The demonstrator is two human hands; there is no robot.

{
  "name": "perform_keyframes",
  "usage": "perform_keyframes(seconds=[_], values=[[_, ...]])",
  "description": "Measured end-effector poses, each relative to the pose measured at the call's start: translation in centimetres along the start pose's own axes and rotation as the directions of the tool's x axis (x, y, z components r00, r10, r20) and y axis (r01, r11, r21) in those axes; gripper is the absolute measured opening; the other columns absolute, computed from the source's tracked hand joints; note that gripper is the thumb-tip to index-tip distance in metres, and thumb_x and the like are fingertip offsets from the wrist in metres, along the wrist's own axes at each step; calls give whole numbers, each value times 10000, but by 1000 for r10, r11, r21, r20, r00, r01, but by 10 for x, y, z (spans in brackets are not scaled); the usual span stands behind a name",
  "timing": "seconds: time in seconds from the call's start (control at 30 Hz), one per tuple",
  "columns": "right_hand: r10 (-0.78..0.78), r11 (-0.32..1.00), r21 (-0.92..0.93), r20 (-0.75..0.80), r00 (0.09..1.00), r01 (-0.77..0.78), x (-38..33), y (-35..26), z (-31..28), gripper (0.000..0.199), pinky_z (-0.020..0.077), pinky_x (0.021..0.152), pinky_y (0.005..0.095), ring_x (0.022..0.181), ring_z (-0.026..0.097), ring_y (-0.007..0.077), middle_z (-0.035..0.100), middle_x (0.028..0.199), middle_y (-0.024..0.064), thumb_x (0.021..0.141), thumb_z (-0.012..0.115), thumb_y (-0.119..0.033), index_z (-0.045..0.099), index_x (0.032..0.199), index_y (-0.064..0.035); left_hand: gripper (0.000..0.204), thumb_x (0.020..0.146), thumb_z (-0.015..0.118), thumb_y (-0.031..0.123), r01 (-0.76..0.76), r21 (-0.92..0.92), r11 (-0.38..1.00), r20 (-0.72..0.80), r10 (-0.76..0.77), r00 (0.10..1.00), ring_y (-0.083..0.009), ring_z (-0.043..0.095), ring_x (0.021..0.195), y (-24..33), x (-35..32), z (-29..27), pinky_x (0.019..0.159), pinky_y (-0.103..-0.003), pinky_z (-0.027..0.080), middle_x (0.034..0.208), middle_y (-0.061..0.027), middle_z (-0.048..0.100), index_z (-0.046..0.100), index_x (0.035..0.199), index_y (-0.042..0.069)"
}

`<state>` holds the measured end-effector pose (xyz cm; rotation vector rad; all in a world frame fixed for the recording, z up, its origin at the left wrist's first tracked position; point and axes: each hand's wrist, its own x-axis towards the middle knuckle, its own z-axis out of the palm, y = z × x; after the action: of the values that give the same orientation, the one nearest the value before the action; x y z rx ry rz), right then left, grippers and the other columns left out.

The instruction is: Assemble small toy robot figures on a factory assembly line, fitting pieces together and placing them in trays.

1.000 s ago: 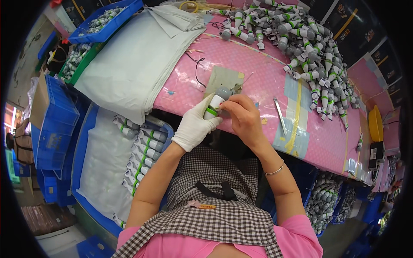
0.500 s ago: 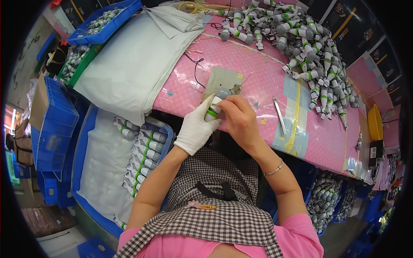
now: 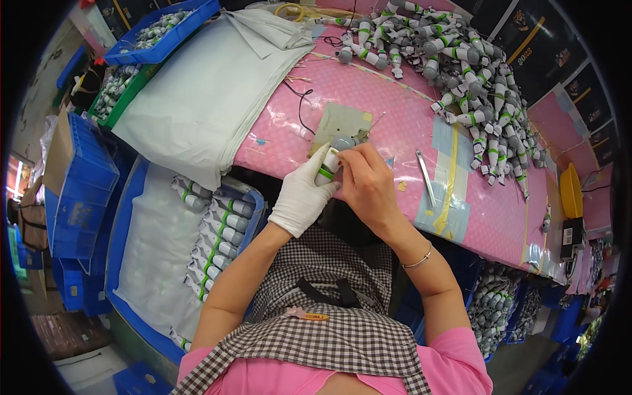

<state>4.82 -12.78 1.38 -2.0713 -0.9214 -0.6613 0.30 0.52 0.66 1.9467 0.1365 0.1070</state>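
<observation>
One green-banded white piece (image 3: 327, 172), pinched in our white-gloved left grip (image 3: 304, 196) above the pink worktop (image 3: 395, 112), slanted lengthwise away and slightly right, grey dome (image 3: 342, 143) foremost, overlapping a flat grey plate (image 3: 336, 118); our bare right grip (image 3: 370, 187) pressed together beside it.

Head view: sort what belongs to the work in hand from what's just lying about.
Seemingly in the work:
- white, grey and green piece, in the gloved left hand, bare right hand at it
- heap of like pieces

Apparently lying about:
- metal tweezers-like tool
- yellow basin
</observation>
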Motion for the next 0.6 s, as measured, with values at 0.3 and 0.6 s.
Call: perform_keyframes(seconds=[0.3,0.6], values=[[7,998,-63,40,999,-4,-1,-2,0,155,473,611,365,701,577,293,540,800,121,728,603,73,598,869,8,674,755,676,52,-17,59,998,-1,17,1000,-307,647,905,4,-1,0,784,-348,510,1019,-215,630,409,1374,82],[0,998,-65,56,998,3,0,-1,-6,156,475,606,355,710,582,282,551,805,112,726,614,63,614,867,-4,690,743,685,58,-29,94,995,-27,32,999,-319,640,929,1,-1,3,813,-354,499,1029,-215,628,408,1375,86]])
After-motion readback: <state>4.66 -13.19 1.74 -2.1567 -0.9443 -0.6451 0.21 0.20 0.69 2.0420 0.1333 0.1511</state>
